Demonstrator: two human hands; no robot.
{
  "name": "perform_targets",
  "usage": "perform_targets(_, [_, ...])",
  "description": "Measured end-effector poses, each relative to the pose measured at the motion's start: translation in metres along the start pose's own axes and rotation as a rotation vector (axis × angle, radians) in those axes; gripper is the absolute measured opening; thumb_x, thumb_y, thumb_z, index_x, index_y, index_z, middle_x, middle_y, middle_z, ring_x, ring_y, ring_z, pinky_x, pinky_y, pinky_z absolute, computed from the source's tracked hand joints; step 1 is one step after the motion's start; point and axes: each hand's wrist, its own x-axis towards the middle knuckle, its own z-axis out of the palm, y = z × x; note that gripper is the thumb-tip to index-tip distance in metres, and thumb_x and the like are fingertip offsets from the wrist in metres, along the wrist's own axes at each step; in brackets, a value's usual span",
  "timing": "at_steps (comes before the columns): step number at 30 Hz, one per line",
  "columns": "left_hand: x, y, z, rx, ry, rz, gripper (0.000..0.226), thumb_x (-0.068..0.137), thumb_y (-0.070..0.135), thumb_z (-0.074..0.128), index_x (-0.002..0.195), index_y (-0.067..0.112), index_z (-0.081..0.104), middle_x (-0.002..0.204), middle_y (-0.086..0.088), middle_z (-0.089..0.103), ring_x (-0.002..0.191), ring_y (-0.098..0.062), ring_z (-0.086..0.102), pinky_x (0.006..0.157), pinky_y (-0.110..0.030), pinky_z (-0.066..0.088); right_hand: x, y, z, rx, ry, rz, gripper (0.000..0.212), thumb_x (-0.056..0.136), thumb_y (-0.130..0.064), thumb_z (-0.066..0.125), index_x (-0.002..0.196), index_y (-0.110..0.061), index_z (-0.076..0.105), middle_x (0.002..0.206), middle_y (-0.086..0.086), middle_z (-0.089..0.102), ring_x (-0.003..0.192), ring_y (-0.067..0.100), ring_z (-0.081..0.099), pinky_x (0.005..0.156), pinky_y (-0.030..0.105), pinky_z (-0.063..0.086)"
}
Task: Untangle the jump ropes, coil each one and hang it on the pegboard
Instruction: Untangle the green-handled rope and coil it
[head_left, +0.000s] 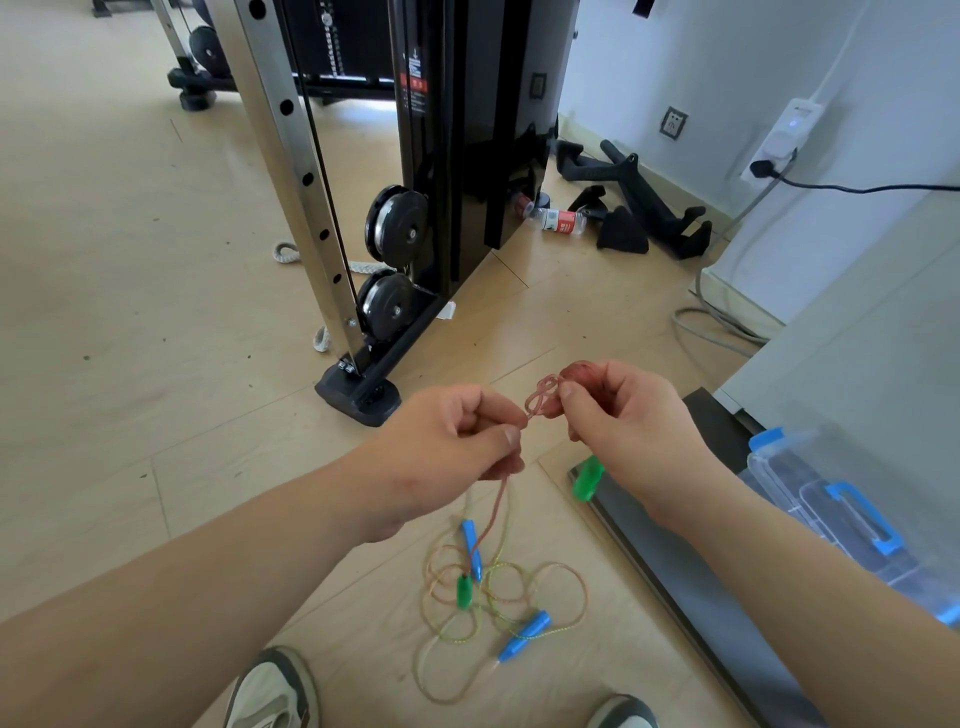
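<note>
Now | left hand (452, 441) grip pinching pink rope (543, 401) | right hand (623, 415) likewise | lidded bin (810, 483) contents unclear

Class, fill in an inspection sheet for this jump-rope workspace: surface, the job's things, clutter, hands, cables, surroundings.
Surface: light wood floor, dark mat at right.
Job's things: red jump rope knotted, held up between the hands; tangle of ropes with blue and green handles on the floor; pegboard not seen.
Clutter: plastic bottle, black grip attachments, clear storage box.
Hands: left hand pinches the rope below the knot; right hand pinches the knot and holds a red handle.
Cables: black power cord plugged into a wall power strip; grey cable looped on the floor.
Surroundings: cable weight machine, pale wall.
</note>
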Motion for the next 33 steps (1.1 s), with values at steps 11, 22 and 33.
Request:
perform_targets(11, [0.003, 0.007, -0.005, -0.068, 0.009, 0.047, 0.032, 0.099, -0.006, 0.053, 0.119, 0.014, 0.069, 0.097, -0.005, 0.08, 0.093, -0.021, 0.077, 0.086, -0.04, 0.063, -0.003, -0.002, -0.001, -0.025, -0.144, -0.06, 0.015, 0.101, -0.012, 0.058, 0.095, -0.019, 0.07, 0.073, -0.01, 0.074, 0.069, 0.005, 0.065, 0.067, 0.021, 0.05])
perform_targets(22, [0.01, 0.004, -0.016, 0.492, 0.199, 0.563, 0.016, 0.084, 0.012, 0.08, 0.087, 0.028, 0.083, 0.081, 0.008, 0.069, 0.076, -0.012, 0.067, 0.065, -0.017, 0.051, -0.005, -0.008, 0.008, -0.22, -0.212, -0.089, 0.01, 0.098, -0.023, 0.064, 0.092, -0.024, 0.072, 0.083, 0.0, 0.075, 0.072, 0.021, 0.066, 0.063, 0.033, 0.056])
perform_targets(33, [0.002, 0.012, -0.015, 0.804, 0.205, 0.624, 0.007, 0.085, 0.018, 0.067, 0.08, 0.018, 0.062, 0.072, 0.007, 0.061, 0.068, -0.01, 0.055, 0.06, -0.032, 0.048, -0.006, -0.018, 0.008, -0.331, -0.304, -0.097, 0.004, 0.086, -0.017, 0.072, 0.088, -0.016, 0.068, 0.077, 0.004, 0.068, 0.061, 0.004, 0.056, 0.06, 0.025, 0.053])
